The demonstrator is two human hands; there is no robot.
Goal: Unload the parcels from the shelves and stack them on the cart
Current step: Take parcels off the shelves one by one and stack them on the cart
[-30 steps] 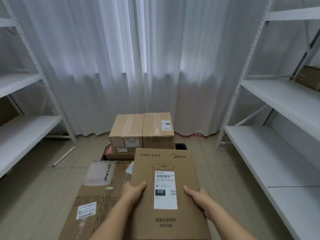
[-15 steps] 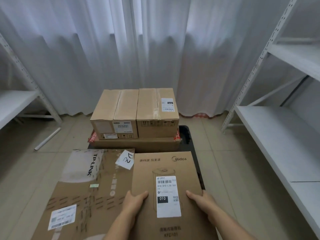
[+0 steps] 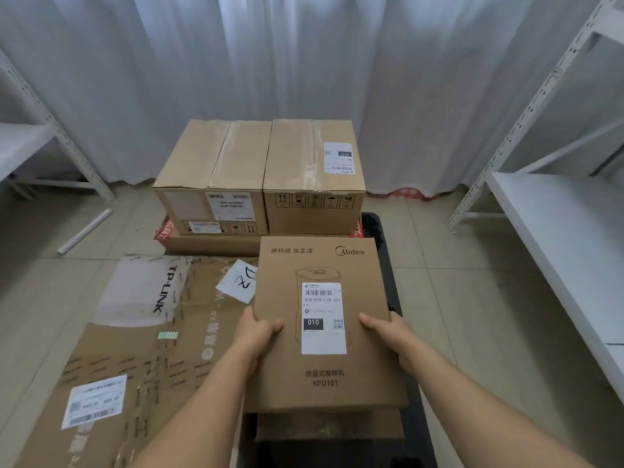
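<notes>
Midea box, clamped by left hand and right hand at its sides; lower level onto cart, edges squared beside TP-Link carton; release last.

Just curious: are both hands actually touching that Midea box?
Touching. The head view shows the left hand and right hand gripping opposite side edges of the Midea box, thumbs on top.

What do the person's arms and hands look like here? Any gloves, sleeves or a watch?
Both arms are bare from the bottom edge of the picture up to the hands: no sleeves show. The left hand and the right hand wear no gloves, and no watch, ring or band shows on the wrists or fingers that are in view.
</notes>
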